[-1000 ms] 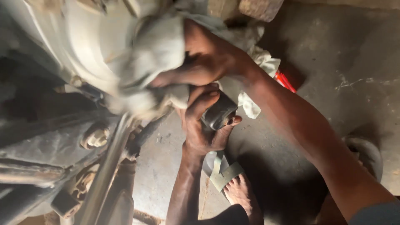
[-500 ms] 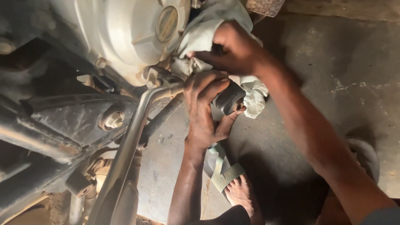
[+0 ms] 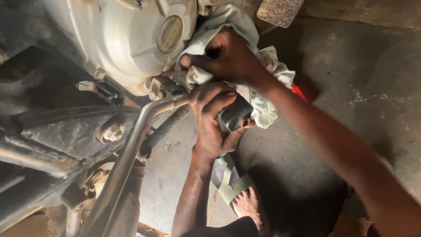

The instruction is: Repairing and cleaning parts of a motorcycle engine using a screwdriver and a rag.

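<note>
Now my right hand (image 3: 232, 57) presses one white rag (image 3: 263, 105) against engine cover (image 3: 123, 39), fingers clenched on it; my left hand (image 3: 215, 116) grips one rubber footpeg (image 3: 234, 115). Chrome lever (image 3: 131, 145) crosses underneath; sandaled foot (image 3: 245, 202) on floor (image 3: 351, 87).

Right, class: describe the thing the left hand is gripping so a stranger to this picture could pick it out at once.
Start at the big pale engine cover at the top left. From below it a silver metal lever runs up and right to the left hand, which is wrapped around the dark rubber pedal end. It is black and stubby, unlike the white rag that the right hand presses just above.
</note>
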